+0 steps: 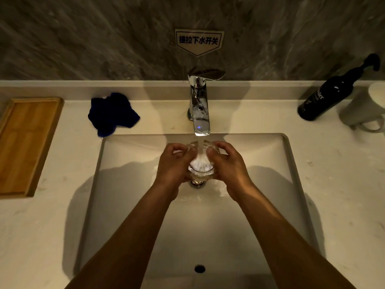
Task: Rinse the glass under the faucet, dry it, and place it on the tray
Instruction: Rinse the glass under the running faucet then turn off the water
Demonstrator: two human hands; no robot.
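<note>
- Glass (200, 163) sits between your two hands, right under the faucet (199, 105), over the middle of the sink (291, 155).
- Water runs from the spout straight down into the open top of the glass and foams white inside.
- Your left hand (171, 165) is wrapped tight around the left side of the glass.
- Your right hand (228, 163) is wrapped tight around the right side.
- A dark blue cloth (112, 113) lies bunched up on the counter, left of the faucet.
- The wooden tray (27, 142) lies farther left, at the edge of the view.
- A dark pump bottle (329, 94) and a white mug (366, 109) stand near each other on the right.
</note>
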